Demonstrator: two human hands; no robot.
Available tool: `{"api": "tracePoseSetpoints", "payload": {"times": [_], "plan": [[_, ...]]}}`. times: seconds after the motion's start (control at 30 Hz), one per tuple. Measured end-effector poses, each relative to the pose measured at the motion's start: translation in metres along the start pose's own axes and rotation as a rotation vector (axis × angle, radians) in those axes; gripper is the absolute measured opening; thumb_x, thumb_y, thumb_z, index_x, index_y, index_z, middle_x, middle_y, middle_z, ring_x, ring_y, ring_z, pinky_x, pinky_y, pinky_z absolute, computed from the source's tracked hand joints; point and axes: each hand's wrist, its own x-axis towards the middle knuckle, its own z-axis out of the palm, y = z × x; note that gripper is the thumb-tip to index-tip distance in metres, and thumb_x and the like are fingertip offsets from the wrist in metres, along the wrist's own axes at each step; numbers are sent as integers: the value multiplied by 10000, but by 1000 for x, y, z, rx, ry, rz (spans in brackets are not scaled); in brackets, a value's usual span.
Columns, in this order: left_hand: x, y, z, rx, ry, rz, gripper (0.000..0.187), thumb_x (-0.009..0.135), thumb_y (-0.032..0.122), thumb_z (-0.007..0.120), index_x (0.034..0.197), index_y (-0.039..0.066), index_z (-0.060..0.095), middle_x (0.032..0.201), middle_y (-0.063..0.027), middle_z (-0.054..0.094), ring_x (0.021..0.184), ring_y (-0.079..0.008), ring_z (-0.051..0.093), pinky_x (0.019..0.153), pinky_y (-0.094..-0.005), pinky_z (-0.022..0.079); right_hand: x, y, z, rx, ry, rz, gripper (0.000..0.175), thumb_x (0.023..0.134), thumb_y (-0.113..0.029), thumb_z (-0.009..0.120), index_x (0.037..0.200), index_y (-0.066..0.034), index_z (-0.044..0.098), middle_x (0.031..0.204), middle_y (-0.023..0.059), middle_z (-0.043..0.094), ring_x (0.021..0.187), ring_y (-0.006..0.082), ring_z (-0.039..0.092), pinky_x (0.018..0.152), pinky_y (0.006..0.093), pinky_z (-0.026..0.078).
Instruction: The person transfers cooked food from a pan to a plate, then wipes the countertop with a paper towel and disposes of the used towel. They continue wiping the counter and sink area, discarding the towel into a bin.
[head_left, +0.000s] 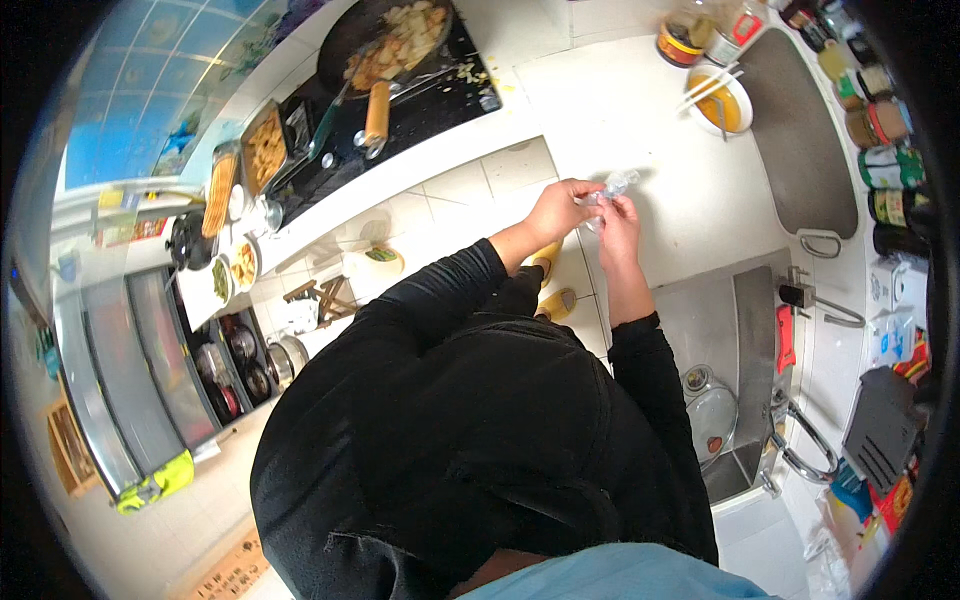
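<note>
Both hands meet over the near edge of the white countertop (600, 97), holding a crumpled piece of clear plastic (619, 181). My left hand (559, 212) pinches it from the left, thumb and fingers together. From below, my right hand (619, 229) grips it at the fingertips. Part of the plastic sticks out beyond the fingers, and some hangs below them. Whether it is a bag or a wrapper I cannot tell. Farther right on the counter stands a white bowl (742, 86) of orange-yellow liquid, with white chopsticks (709, 91) across its rim and a utensil dipping in.
A wok (337, 67) of chopped food sits on the black cooktop (442, 97), its wooden handle (378, 112) pointing at me. Beside it is a metal tray (255, 120) of browned pieces. A steel sink (712, 315) holds a glass lid (711, 420). Bottles and jars (885, 124) line the right.
</note>
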Motion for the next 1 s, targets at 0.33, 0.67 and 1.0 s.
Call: {"api": "tracePoseSetpoints", "payload": {"times": [0.33, 0.67, 1.0], "plan": [[-15, -135, -205, 260, 769, -120, 153, 856, 121, 653, 973, 42, 712, 782, -118, 695, 701, -202, 661, 684, -317, 514, -7, 10, 65, -343, -338, 156, 484, 925, -323, 629, 1280, -4, 551, 1156, 120, 642, 1101, 220, 611, 945, 350, 475], [29, -258, -302, 595, 805, -215, 322, 842, 186, 645, 1096, 13, 547, 989, -211, 631, 1010, -361, 609, 884, -422, 473, 20, 37, 8, -824, -76, -65, 354, 878, -212, 658, 1190, -49, 617, 1069, 105, 663, 969, 225, 612, 883, 343, 478], [107, -190, -182, 843, 828, -113, 332, 868, 48, 505, 1174, -25, 609, 1226, -210, 581, 1150, -385, 502, 1001, -429, 413, 58, -8, -50, -1555, 300, -721, 475, 903, -173, 603, 1309, 34, 469, 1331, 222, 474, 1223, 393, 447, 1053, 469, 368]]}}
